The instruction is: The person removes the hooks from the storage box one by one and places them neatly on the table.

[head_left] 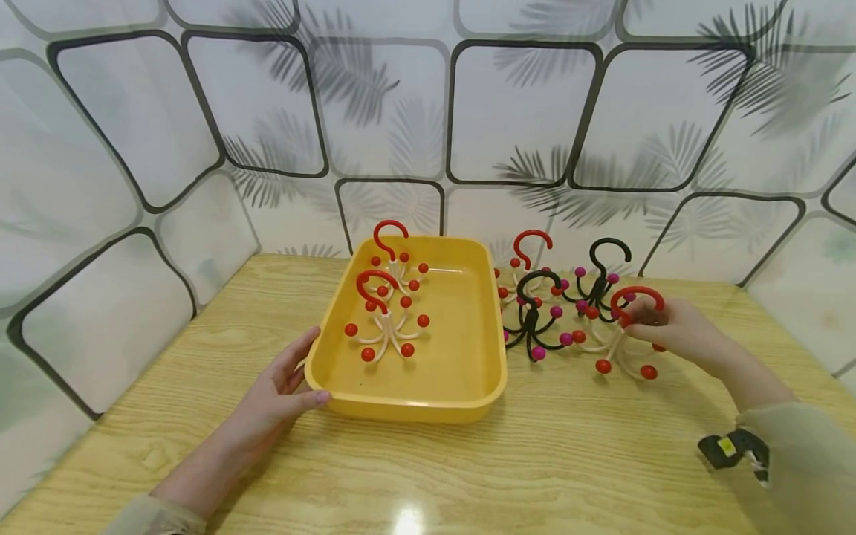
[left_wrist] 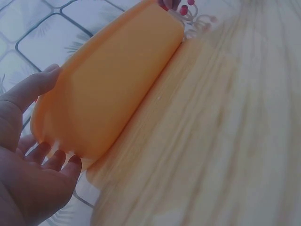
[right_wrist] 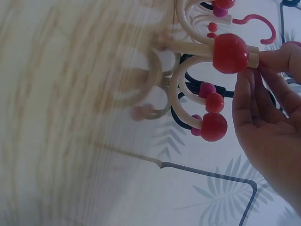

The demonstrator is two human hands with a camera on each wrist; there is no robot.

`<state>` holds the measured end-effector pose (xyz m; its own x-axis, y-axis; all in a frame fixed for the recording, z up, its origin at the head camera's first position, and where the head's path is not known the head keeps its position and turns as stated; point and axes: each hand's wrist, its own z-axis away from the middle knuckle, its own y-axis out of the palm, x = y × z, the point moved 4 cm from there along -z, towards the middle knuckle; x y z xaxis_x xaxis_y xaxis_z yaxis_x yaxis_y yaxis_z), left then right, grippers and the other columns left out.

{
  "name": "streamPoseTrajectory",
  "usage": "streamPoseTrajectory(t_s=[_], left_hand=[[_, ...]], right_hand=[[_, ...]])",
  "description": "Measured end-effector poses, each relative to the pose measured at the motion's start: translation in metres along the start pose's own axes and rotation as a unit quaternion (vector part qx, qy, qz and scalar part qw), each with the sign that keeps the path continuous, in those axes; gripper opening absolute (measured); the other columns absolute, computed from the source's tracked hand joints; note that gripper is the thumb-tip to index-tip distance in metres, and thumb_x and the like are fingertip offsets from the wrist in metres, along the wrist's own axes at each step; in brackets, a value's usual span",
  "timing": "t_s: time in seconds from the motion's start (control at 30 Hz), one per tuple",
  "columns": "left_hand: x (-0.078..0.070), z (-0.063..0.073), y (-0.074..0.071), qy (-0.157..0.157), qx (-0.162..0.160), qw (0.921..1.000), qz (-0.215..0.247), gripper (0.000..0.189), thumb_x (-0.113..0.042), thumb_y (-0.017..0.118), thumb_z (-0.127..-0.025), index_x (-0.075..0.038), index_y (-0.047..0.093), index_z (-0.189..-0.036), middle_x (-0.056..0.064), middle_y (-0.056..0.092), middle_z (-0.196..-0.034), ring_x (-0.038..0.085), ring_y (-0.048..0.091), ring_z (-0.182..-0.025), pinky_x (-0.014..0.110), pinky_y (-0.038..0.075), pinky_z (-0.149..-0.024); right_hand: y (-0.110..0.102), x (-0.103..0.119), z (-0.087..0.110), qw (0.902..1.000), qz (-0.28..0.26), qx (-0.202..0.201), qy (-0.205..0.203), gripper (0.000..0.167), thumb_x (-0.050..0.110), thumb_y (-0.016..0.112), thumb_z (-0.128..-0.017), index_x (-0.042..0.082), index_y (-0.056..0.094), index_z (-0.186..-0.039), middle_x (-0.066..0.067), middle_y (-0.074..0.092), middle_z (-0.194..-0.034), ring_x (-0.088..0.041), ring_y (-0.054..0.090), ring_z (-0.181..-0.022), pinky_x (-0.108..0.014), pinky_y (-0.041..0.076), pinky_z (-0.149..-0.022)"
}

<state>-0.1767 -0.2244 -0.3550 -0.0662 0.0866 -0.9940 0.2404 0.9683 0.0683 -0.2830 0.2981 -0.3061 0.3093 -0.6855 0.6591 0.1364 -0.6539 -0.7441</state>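
My left hand (head_left: 267,405) holds the front left corner of a yellow plastic tray (head_left: 414,411), its thumb by the front rim and its fingers along the left side. Two claw-shaped hook hangers stand in the tray's left half, a rear one (head_left: 392,269) and a front one (head_left: 386,327). Each has a red hook and cream arms tipped with red balls. Right of the tray, my right hand (head_left: 675,331) pinches a similar red-and-cream hook hanger (head_left: 622,345) by its neck. In the right wrist view, fingertips grip the cream stem (right_wrist: 253,57) just past a red ball.
Between the tray and my right hand stand two black hook hangers with magenta balls, one in front (head_left: 530,323) and one behind (head_left: 597,286). Another red-and-cream hanger (head_left: 528,269) is behind them. A patterned wall (head_left: 521,111) borders the wooden table (head_left: 568,461).
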Motion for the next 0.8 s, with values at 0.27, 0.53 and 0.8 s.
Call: streamPoseTrajectory(t_s=[0.27,0.53,0.8], left_hand=[[0.0003,-0.0003,-0.0001,0.001,0.004,1.0000,0.002,0.087,0.003,0.066,-0.084,-0.008,0.014,-0.153,0.011,0.012,-0.158,0.018,0.033,-0.134,0.022,0.040,-0.098],[0.0000,-0.0002,-0.0008,0.000,0.001,1.0000,-0.002,0.088,0.003,0.067,-0.084,-0.009,0.014,-0.153,0.011,0.013,-0.157,0.017,0.035,-0.133,0.022,0.040,-0.098],[-0.0004,-0.0001,0.0005,-0.004,-0.001,1.0000,-0.002,0.087,0.002,0.067,-0.084,-0.009,0.015,-0.153,0.010,0.011,-0.158,0.031,0.021,-0.140,0.021,0.039,-0.098]], right_hand=[[-0.0006,-0.0050,-0.0014,1.0000,0.008,0.001,0.006,0.024,0.014,0.065,-0.091,-0.004,0.060,-0.106,-0.008,0.068,-0.094,-0.002,0.058,-0.082,-0.021,0.047,-0.068],[0.0000,-0.0060,-0.0008,0.9999,-0.008,0.008,0.011,0.028,0.017,0.065,-0.092,-0.004,0.059,-0.110,-0.013,0.067,-0.101,0.001,0.057,-0.084,-0.029,0.052,-0.064],[-0.0073,-0.0045,0.0048,0.9993,-0.018,0.001,0.033,0.049,0.025,0.065,-0.092,-0.003,0.050,-0.129,-0.014,0.059,-0.122,-0.007,0.057,-0.103,-0.018,0.048,-0.075]])
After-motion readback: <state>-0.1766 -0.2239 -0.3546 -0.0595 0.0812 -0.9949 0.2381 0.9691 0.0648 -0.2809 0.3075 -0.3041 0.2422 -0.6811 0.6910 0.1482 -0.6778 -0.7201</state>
